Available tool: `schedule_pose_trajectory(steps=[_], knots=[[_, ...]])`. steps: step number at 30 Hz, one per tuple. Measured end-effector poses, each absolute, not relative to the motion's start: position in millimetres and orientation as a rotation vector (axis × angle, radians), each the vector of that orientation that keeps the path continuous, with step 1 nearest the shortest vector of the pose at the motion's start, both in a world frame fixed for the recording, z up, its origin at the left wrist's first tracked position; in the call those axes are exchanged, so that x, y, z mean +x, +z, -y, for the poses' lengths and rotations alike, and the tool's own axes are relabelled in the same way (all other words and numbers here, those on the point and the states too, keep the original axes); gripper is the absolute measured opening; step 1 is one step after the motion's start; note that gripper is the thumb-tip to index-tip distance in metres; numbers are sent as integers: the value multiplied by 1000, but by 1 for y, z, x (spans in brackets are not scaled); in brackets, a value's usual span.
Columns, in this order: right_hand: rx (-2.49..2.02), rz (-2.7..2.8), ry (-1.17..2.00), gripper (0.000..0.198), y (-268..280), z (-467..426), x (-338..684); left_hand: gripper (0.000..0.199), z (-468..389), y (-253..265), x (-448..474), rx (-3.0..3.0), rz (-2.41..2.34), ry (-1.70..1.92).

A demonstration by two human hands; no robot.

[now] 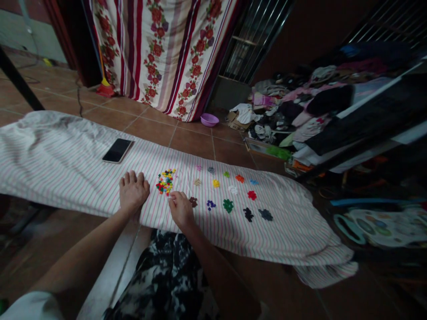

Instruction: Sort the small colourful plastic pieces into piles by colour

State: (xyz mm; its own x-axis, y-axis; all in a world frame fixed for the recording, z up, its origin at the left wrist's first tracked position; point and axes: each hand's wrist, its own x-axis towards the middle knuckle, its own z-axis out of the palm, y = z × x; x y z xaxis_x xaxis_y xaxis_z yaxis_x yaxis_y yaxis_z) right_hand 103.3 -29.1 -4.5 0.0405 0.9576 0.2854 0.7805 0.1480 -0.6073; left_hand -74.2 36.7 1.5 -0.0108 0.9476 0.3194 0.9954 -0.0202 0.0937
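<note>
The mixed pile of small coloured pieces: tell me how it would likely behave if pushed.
The mixed pile would probably spread rather than slide as one, since it looks loose. Each bit is likely light, being tiny beside the right hand. Rolling far seems unlikely, as the striped cloth looks soft and creased in places.

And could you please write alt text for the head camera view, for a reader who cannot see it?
A person's right hand is at the near edge of a mixed-colour pile of small pieces on a striped cloth, with single-colour clusters to the right. The left hand rests palm down, near a phone.
</note>
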Motion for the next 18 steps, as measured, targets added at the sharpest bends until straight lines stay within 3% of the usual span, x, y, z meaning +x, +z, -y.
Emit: schedule_pose_trajectory(steps=[3, 12, 18], knots=[[-1799, 1770, 307, 7, -3, 20, 94, 48, -37, 1, -75, -2091, 2054, -448], [-1924, 1776, 214, 4, 0, 21, 85, 47, -35, 3, -75, -2073, 2041, -384], [-1833, 1634, 463, 4, 3, 24, 95, 46, -31, 11, -73, -2083, 2030, -387]])
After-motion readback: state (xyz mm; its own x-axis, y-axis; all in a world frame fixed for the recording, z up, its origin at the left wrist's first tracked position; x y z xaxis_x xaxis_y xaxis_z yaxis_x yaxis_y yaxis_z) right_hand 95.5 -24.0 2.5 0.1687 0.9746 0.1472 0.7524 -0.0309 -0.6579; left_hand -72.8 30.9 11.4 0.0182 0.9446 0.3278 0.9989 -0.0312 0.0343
